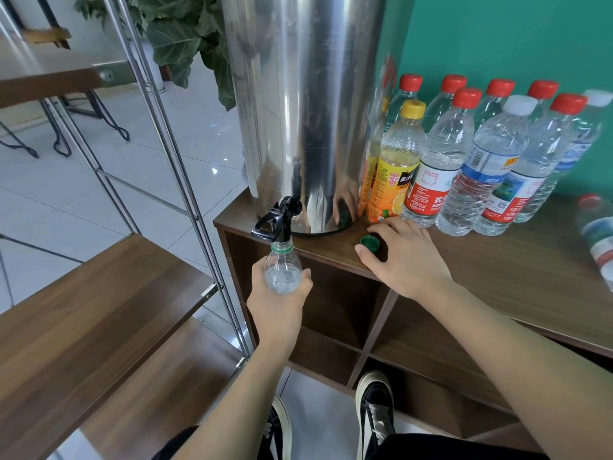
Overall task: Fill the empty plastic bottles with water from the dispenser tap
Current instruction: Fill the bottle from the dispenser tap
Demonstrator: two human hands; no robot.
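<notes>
Bottle (282, 272) gripped by left hand (278, 307) under tap (277, 220); right hand (403, 257), fingers loosely spread, rests on wooden cabinet top (497, 277) beside green cap (371, 244).

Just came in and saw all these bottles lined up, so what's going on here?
A person is filling bottles at the steel dispenser. The left hand grips an uncapped clear bottle with its mouth right under the black tap. The right hand rests on the wooden cabinet top, fingers around the green cap lying there. Capped bottles stand in rows beside the dispenser against the green wall.
</notes>
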